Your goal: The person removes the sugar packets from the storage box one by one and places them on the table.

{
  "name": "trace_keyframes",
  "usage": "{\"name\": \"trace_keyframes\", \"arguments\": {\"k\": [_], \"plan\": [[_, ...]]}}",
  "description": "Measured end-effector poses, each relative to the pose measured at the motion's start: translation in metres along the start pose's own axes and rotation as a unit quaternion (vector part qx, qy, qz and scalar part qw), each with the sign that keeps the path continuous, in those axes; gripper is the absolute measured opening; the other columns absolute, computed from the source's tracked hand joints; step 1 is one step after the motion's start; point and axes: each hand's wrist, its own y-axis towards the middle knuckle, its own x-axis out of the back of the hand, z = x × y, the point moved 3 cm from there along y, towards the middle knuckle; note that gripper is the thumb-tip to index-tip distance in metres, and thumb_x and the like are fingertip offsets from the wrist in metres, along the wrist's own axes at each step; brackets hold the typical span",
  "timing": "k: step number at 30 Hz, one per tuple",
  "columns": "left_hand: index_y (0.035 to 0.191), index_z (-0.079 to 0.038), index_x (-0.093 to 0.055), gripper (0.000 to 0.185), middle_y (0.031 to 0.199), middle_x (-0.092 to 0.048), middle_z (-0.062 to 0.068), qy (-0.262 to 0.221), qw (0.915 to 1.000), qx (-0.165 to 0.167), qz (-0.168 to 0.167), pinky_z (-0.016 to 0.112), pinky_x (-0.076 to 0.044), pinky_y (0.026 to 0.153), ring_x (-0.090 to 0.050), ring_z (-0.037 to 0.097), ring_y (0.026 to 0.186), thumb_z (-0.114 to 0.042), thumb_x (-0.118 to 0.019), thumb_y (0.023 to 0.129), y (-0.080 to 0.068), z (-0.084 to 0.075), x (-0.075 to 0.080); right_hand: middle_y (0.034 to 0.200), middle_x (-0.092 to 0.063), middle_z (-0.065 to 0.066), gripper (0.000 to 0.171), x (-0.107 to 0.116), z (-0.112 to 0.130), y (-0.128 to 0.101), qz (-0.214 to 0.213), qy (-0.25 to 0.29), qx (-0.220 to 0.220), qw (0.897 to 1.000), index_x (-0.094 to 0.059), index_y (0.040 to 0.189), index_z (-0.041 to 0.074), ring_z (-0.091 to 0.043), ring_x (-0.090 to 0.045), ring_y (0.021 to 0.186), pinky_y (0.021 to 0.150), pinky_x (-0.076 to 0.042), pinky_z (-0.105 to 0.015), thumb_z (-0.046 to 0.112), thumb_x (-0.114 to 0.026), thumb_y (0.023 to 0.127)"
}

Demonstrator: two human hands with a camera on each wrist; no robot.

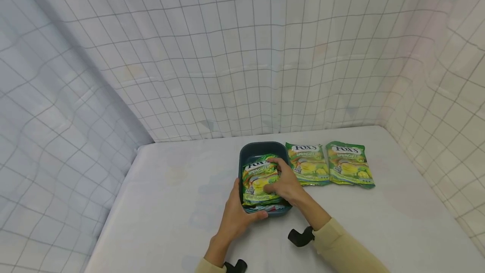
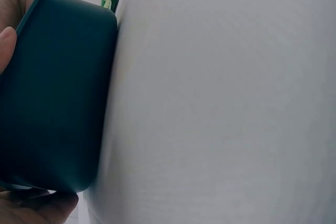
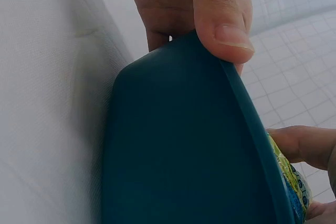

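Two green candy packets lie flat on the white table [image 1: 170,205], side by side and touching at their edges: the left packet [image 1: 307,164] sits just beside the dark container's right wall, the right packet [image 1: 350,164] next to it. A white grid-patterned curtain [image 1: 242,54] encloses the table on three sides.
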Motion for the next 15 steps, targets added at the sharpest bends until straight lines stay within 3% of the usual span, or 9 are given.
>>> {"name": "trace_keyframes", "arguments": {"k": [6, 15], "plan": [[0.163, -0.016, -0.016, 0.124, 0.152, -0.043, 0.001, -0.008, 0.9999, -0.008, 0.000, 0.051, -0.040, 0.109, -0.046, 0.018, 0.135, -0.033, -0.096, 0.071, 0.000, -0.001, 0.000, 0.155, -0.039, -0.016, 0.084, 0.003, 0.001, -0.002, -0.007, 0.019, 0.012, 1.000, -0.053, 0.145, 0.021, -0.038, -0.033, 0.145, 0.092, -0.049, -0.052, 0.000, -0.086, 0.071], [0.163, -0.017, -0.016, 0.125, 0.154, -0.042, 0.002, -0.008, 1.0000, -0.004, 0.003, 0.051, -0.038, 0.111, -0.044, 0.020, 0.137, -0.033, -0.097, 0.070, 0.000, -0.001, -0.001, 0.158, -0.037, -0.017, 0.083, 0.011, 0.001, -0.004, -0.006, 0.036, 0.009, 0.999, -0.052, 0.146, 0.024, -0.038, -0.030, 0.147, 0.098, -0.047, -0.057, 0.005, -0.088, 0.074]]}}
